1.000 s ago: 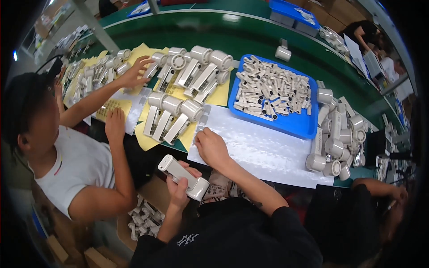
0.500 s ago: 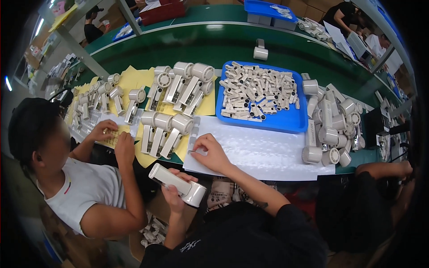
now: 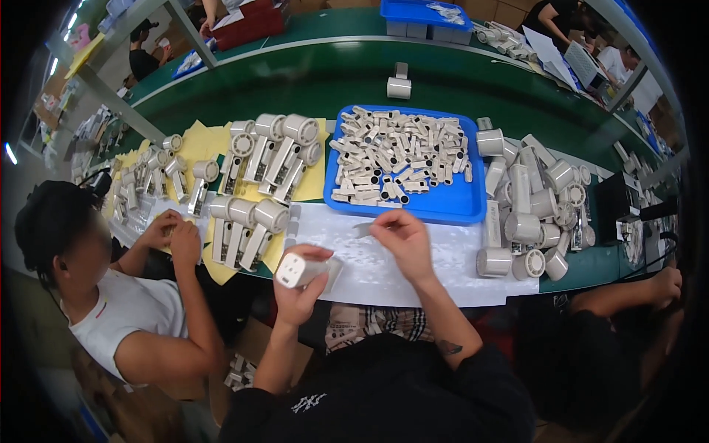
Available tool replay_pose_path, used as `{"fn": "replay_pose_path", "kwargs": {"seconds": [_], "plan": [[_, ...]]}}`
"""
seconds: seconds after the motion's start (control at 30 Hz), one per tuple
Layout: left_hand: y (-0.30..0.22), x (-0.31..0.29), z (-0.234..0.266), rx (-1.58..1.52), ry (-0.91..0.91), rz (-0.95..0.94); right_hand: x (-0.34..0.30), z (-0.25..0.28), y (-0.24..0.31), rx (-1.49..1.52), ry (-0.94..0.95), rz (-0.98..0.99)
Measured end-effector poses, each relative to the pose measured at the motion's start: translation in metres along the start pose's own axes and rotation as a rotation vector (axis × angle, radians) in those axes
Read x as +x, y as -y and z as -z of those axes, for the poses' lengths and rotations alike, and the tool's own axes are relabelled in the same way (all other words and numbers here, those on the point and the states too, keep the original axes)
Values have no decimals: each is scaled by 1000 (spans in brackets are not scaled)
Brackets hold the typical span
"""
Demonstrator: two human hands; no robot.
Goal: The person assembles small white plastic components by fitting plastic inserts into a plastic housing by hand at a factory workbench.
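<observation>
The left forearm [image 3: 278, 356] is raised from the lower edge with a slight lean to the right, and the left hand [image 3: 295, 304] is closed in a firm grasp, its thumb [image 3: 317, 286] laid across the near side and its fingertips [image 3: 317, 252] curled over the far side. The right forearm [image 3: 441, 310] is angled forward and to the left, marked by a dark tattoo [image 3: 449, 347] near the elbow. The right hand [image 3: 406, 242] is held farther forward, thumb and forefinger pinched together.
</observation>
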State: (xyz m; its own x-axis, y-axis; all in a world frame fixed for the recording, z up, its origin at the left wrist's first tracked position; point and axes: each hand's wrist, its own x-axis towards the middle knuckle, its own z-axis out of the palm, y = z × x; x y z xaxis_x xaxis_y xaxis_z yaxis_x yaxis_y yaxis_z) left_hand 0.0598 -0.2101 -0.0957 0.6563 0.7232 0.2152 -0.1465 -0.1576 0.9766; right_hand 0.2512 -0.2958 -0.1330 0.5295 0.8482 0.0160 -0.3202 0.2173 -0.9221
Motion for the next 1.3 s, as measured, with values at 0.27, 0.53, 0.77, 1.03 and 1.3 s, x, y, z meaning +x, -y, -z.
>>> {"fn": "replay_pose_path", "kwargs": {"seconds": [0.27,0.53,0.77,1.03,1.3], "plan": [[24,52,-75,43,216,-153,-25,59,70,-93,8,184],[63,46,-95,126,213,-169,-37,52,51,-104,46,167],[81,34,-94,159,150,-243,-39,30,34,-162,112,188],[84,34,-87,142,147,-237,-38,24,30,-203,127,194],[88,32,-85,158,139,-242,-37,22,27,-223,142,213]]}}
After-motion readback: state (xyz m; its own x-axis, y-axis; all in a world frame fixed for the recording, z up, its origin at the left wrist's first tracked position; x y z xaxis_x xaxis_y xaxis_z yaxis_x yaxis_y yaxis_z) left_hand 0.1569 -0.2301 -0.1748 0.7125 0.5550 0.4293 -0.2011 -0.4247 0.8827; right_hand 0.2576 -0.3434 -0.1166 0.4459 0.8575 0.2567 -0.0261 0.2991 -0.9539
